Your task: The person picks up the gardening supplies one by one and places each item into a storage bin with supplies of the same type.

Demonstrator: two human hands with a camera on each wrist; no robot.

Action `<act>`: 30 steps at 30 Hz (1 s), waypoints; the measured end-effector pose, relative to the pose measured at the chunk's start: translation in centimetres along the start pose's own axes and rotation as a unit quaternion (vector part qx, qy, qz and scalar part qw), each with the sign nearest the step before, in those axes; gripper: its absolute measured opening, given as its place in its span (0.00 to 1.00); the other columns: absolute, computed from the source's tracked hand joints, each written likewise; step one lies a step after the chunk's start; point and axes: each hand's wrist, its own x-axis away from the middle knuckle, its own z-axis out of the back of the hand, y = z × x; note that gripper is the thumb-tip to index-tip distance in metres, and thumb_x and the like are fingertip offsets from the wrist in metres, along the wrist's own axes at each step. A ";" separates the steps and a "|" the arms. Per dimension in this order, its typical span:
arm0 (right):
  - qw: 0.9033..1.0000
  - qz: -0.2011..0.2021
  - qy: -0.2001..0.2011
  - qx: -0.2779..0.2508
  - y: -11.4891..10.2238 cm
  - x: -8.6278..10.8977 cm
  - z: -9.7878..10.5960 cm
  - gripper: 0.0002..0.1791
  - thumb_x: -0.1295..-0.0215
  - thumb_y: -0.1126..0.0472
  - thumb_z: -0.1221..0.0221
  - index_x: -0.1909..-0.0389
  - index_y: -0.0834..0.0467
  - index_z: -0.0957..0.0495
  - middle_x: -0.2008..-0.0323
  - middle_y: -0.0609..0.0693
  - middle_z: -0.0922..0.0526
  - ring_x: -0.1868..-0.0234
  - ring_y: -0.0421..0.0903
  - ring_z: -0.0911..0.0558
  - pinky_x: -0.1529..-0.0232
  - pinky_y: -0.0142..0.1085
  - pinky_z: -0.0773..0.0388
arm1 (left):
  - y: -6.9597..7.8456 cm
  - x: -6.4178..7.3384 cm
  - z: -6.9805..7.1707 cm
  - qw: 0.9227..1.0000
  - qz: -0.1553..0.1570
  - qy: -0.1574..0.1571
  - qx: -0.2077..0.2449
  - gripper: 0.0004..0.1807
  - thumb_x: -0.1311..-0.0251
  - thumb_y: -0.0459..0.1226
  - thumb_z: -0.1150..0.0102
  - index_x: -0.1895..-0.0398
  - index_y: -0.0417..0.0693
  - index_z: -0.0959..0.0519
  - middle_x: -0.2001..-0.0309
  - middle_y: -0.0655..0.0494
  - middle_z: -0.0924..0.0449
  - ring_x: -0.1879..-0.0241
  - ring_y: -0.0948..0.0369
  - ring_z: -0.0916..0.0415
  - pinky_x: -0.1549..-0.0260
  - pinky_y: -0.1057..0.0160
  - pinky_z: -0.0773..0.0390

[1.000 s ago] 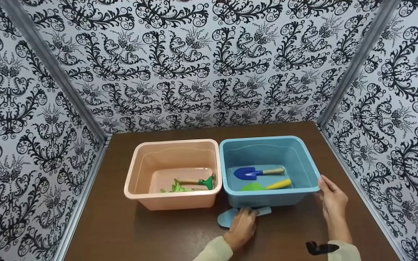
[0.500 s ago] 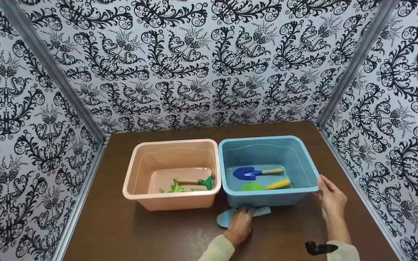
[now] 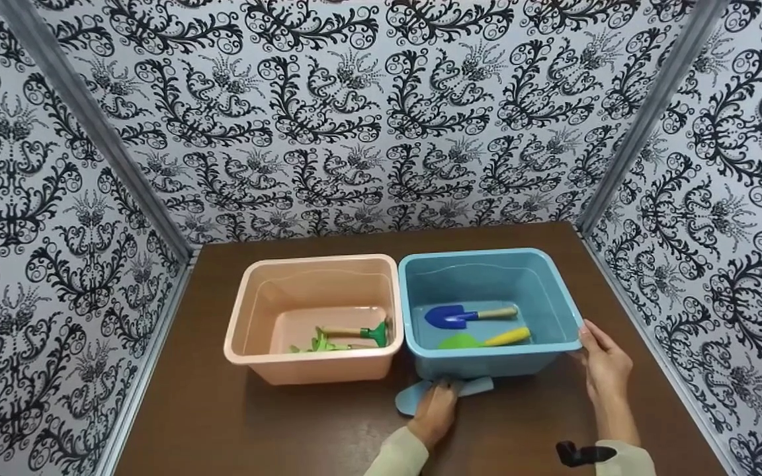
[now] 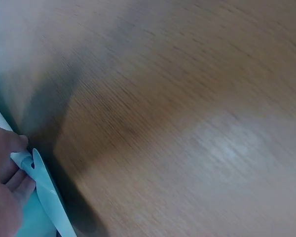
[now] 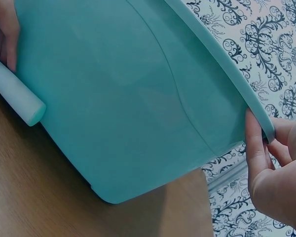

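My left hand (image 3: 437,406) grips a light blue trowel (image 3: 410,399) around the neck, between blade and handle. It lies low in front of the blue basin (image 3: 480,362), blade to the left. In the left wrist view, the trowel's blade (image 4: 50,195) stands on edge beside the curled fingers. The right wrist view shows the pale trowel handle (image 5: 17,91) alongside the basin wall. My right hand (image 3: 606,363) pinches the basin's front right rim corner, thumb on one side and fingers under the lip. Inside the basin lie a blue trowel (image 3: 450,316) with a wooden handle and a green trowel (image 3: 462,340) with a yellow handle.
A peach basin (image 3: 315,365) stands against the blue one's left side. It holds a green rake (image 3: 376,333) with a wooden handle and a light green tool (image 3: 321,342), partly hidden by the front rim. Patterned walls (image 3: 328,132) enclose the brown table (image 3: 222,423).
My left wrist has turned slightly, and the fingers have shifted a little left on the trowel's neck. The right hand and both basins have stayed in place.
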 end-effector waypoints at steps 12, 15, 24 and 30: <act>1.000 -0.004 0.004 0.004 0.1 0.0 0.0 0.08 0.35 0.56 0.34 0.58 0.41 0.12 0.70 0.31 0.15 0.68 0.33 0.15 0.63 0.25 0.16 | -0.5 0.7 0.6 0.999 -0.017 -0.036 0.019 0.14 0.45 0.32 0.31 0.56 0.51 0.20 0.62 0.54 0.19 0.66 0.60 0.19 0.73 0.67 0.20; 1.000 -0.002 0.007 0.011 0.1 0.0 0.0 0.08 0.34 0.56 0.35 0.58 0.40 0.12 0.70 0.30 0.15 0.69 0.33 0.16 0.64 0.24 0.16 | -0.5 1.0 0.7 0.999 -0.038 -0.016 0.019 0.16 0.47 0.32 0.30 0.55 0.53 0.18 0.63 0.56 0.19 0.65 0.61 0.20 0.72 0.67 0.20; 0.999 -0.005 0.012 0.034 0.3 0.1 0.1 0.13 0.33 0.56 0.36 0.48 0.43 0.14 0.72 0.25 0.17 0.69 0.28 0.19 0.68 0.23 0.19 | -0.3 1.7 1.8 0.996 -0.070 -0.028 0.055 0.21 0.52 0.30 0.28 0.52 0.56 0.16 0.63 0.58 0.19 0.62 0.62 0.21 0.65 0.68 0.20; 0.999 -0.001 0.017 0.035 0.1 0.1 0.0 0.10 0.34 0.54 0.35 0.53 0.40 0.13 0.71 0.27 0.17 0.72 0.30 0.18 0.68 0.24 0.18 | -0.2 1.4 4.0 0.992 -0.107 -0.046 0.055 0.22 0.50 0.31 0.29 0.52 0.59 0.16 0.64 0.58 0.19 0.64 0.63 0.21 0.68 0.69 0.21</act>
